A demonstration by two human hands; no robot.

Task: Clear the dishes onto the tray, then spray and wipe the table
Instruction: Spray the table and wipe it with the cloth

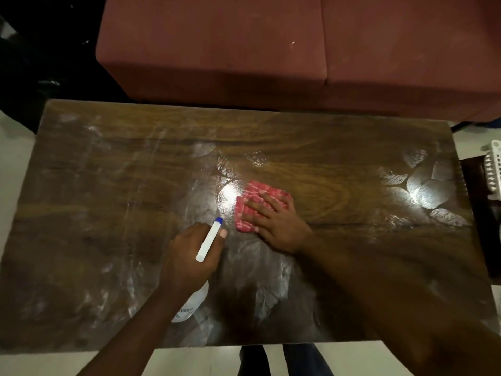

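Observation:
A dark wooden table (108, 185) fills the view, its top streaked with wet smears and round marks. My left hand (189, 253) grips a white spray bottle (210, 238) with a blue nozzle tip, held above the table's near middle; the bottle's body shows below my wrist. My right hand (276, 223) lies flat, fingers spread, pressing a red and white patterned cloth (257, 202) onto the table's centre. No dishes stand on the table.
A maroon sofa (271, 50) runs along the table's far side. At the right edge a white perforated plastic tray or basket (493, 172) sits on a dark stand. Pale floor shows at left and near, with my legs below the table's front edge.

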